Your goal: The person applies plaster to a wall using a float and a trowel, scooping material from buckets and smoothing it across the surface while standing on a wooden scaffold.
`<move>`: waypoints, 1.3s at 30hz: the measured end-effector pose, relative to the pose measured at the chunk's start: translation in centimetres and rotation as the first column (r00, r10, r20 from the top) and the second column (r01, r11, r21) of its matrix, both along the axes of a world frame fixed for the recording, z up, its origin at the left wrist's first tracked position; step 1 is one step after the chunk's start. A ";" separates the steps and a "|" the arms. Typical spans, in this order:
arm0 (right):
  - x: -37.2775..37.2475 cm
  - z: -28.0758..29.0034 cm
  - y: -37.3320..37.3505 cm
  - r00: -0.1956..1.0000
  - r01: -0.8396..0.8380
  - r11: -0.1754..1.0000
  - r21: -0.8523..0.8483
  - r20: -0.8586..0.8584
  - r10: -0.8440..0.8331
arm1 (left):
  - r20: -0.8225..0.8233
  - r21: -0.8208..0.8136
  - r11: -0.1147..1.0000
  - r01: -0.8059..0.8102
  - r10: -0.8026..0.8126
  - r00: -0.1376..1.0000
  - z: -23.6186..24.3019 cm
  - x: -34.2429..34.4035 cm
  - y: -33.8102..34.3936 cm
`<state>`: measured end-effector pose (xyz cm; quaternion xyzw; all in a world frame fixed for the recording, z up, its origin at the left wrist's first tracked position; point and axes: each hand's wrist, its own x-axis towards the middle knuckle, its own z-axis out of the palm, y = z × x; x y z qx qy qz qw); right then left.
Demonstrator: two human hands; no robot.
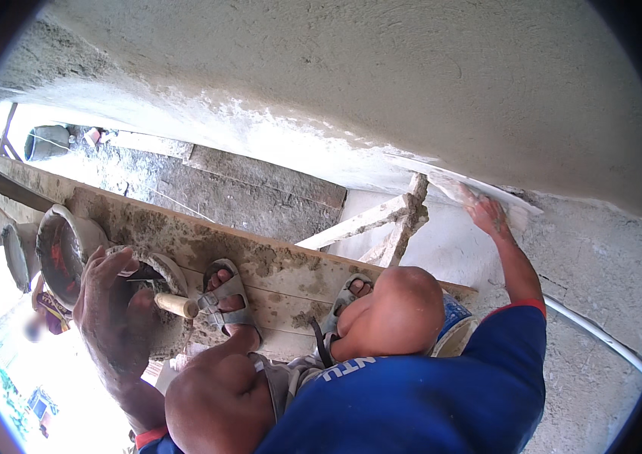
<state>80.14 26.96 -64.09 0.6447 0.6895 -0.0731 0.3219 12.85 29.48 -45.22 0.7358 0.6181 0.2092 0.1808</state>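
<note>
My right hand [490,217] is stretched out to the wall [487,91], its fingers closed on a long, narrow, pale board [450,184] smeared with plaster. The board lies against the lower part of the wall. My mud-coated left hand [115,314] is raised beside a mortar-crusted bucket [166,271], with fingers apart and nothing visible in them. A tool with a round wooden handle [176,305] sticks out of that bucket near my left fingers; its other end is hidden.
I squat on a mortar-spattered plank platform [283,291]. Two more buckets [71,246] [20,253] stand at its left. Wooden bracing [393,219] rises beyond the planks. A pail [455,333] sits by my knee, and a white pipe [601,333] runs at right. Another person [52,312] is below left.
</note>
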 end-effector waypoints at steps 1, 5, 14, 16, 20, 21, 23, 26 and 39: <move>0.0 0.4 -0.3 0.994 -0.105 0.991 0.085 0.021 0.103 | 0.012 -0.013 0.999 -0.043 0.043 0.999 0.0 -0.3 -0.3; -3.0 0.4 1.3 0.981 -0.086 0.976 0.203 -0.154 0.118 | -0.001 -0.043 0.999 -0.012 0.012 1.000 0.6 -0.4 -0.2; -17.7 9.2 6.6 0.897 0.014 0.985 0.172 -0.437 0.063 | -0.028 0.054 0.987 0.153 -0.152 0.988 2.1 2.3 0.9; -13.9 9.6 2.5 0.927 -0.004 0.995 0.100 -0.373 0.042 | -0.016 0.058 0.985 0.161 -0.161 0.987 2.2 2.7 0.7; -3.2 9.1 -8.3 0.932 0.177 0.983 0.048 -0.328 -0.152 | -0.052 0.028 0.985 0.171 -0.169 0.984 3.4 2.4 0.3; -0.5 8.6 -11.1 0.938 0.211 0.975 0.062 -0.292 -0.185 | -0.050 0.010 0.985 0.171 -0.171 0.984 3.2 2.4 0.3; 1.4 8.9 -14.5 0.945 0.236 0.967 0.099 -0.256 -0.204 | -0.045 -0.036 0.986 0.163 -0.164 0.985 3.1 2.5 0.3; -1.0 9.3 -13.8 0.902 0.421 0.906 0.041 -0.131 -0.412 | -0.055 -0.084 0.986 0.142 -0.147 0.988 4.2 3.7 0.6; -1.0 2.7 -16.6 0.844 0.522 0.851 0.060 -0.184 -0.504 | -0.124 -0.053 0.966 0.252 -0.257 0.959 4.8 7.3 2.3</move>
